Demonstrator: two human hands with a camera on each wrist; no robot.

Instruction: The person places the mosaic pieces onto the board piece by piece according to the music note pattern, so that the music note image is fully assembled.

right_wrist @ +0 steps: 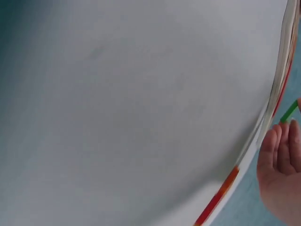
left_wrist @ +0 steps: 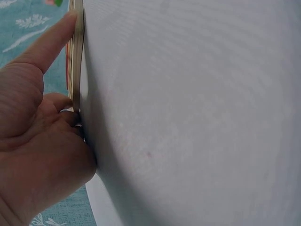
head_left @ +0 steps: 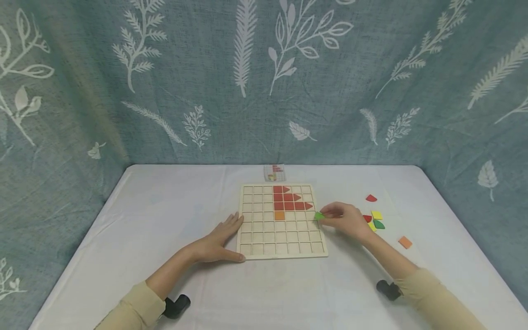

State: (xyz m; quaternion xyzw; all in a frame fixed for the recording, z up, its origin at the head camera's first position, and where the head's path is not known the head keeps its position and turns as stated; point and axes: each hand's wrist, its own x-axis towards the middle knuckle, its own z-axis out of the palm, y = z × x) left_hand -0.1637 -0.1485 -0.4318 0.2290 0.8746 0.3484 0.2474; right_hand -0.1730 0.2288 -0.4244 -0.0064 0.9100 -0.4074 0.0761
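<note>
A wooden grid board point(head_left: 256, 238) lies flat on the white-covered table. Red square and pointed tiles point(head_left: 289, 206) fill parts of three upper rows, and an orange square tile point(head_left: 279, 215) sits in the row below them. My left hand point(head_left: 216, 238) rests at the board's left edge, fingers spread, thumb by the near left corner; in the left wrist view the thumb point(left_wrist: 51, 44) lies along the board's side. Over the board's right edge, my right hand point(head_left: 344, 220) pinches a green tile point(head_left: 319, 216) between thumb and fingers. The right wrist view shows that green tile point(right_wrist: 290, 112) edge-on.
A small picture card point(head_left: 274, 173) lies behind the board. Right of my right hand are loose tiles: a red one point(head_left: 371, 198), a yellow square point(head_left: 376, 215), a dark green one point(head_left: 379, 224) and an orange square point(head_left: 406, 242). A leaf-patterned curtain point(head_left: 264, 128) hangs behind the table.
</note>
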